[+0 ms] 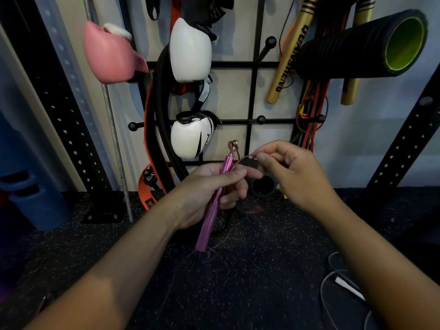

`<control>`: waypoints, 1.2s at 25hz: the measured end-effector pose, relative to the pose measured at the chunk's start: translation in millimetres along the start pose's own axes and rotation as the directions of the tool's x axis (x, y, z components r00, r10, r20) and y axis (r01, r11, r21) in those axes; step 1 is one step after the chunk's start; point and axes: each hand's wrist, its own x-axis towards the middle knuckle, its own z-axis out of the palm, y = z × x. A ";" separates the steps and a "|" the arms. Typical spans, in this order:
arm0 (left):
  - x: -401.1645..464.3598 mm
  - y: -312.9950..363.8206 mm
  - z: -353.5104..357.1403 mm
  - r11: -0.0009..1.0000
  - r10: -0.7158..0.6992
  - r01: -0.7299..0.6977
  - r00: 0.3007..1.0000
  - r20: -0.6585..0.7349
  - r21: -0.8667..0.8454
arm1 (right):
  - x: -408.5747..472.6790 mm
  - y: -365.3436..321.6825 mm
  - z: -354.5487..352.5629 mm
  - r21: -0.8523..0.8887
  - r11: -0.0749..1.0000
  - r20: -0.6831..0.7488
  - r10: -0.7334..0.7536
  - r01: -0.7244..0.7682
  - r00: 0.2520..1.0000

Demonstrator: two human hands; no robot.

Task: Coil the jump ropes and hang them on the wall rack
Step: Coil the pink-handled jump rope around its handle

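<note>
My left hand (209,194) grips a slim purple jump rope handle (214,206), held upright with its metal swivel tip (234,145) pointing up. A thin reddish cable (245,158) runs from the tip across to my right hand (295,172), which pinches it between thumb and forefinger. More of the cable trails down to the dark speckled floor (214,253) below the handle. The black wall rack (252,91) with ball-tipped pegs (260,119) stands straight ahead, just behind my hands.
On the rack hang a pink boxing glove (109,53), two white gloves (190,51), an orange and black strap (154,120), gold sticks (288,55), a black foam roller (362,44) and coloured bands (309,115). A white rope (338,279) lies on the floor at right. Black perforated uprights (62,110) flank the rack.
</note>
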 end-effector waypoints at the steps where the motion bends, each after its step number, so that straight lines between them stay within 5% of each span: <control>1: -0.6 -0.1 1.7 1.000 0.001 -0.001 1.000 -0.012 0.014 | -0.6 -0.7 2.7 0.013 1.000 -0.036 0.018 -0.018 0.999; 6: -3.3 3.3 4.6 0.997 0.064 -0.067 0.995 -0.081 -0.028 | -2.6 2.9 6.2 -0.091 0.992 -0.085 0.076 -0.084 0.993; 11: -3.1 12.0 6.1 0.984 0.103 -0.113 0.992 -0.074 -0.135 | -1.5 2.2 5.1 0.127 0.985 0.025 0.114 -0.116 0.993; 17: -7.1 15.0 13.2 0.983 0.107 -0.121 0.989 -0.106 -0.135 | -4.3 6.8 7.1 0.037 0.994 -0.129 0.111 -0.107 0.985; 19: -6.1 18.5 17.3 0.935 0.148 -0.173 0.984 -0.104 -0.309 | -8.1 8.4 13.6 0.004 0.991 -0.030 0.134 -0.134 0.991; 22: 0.0 21.2 16.0 0.852 0.247 -0.306 0.950 -0.190 -0.425 | -22.9 9.3 36.1 0.032 0.969 0.367 0.218 -0.246 0.904; 24: 1.6 22.6 7.0 0.921 0.311 -0.358 0.913 -0.265 -0.155 | -29.2 4.9 42.0 0.043 0.957 0.551 0.217 -0.287 0.806; 26: -2.4 22.5 -5.7 0.888 0.324 -0.179 0.897 -0.300 0.424 | -27.3 -6.5 32.4 -0.021 0.966 0.628 0.214 -0.259 0.748; 28: -7.4 19.4 -15.4 0.643 0.208 0.039 0.952 -0.224 0.765 | -19.0 -19.3 16.0 -0.190 0.977 0.569 0.191 -0.098 0.800; 30: -9.0 14.0 -16.6 0.641 0.042 0.089 0.988 -0.150 0.762 | -10.4 -26.0 1.7 -0.296 0.955 0.387 0.098 0.023 0.917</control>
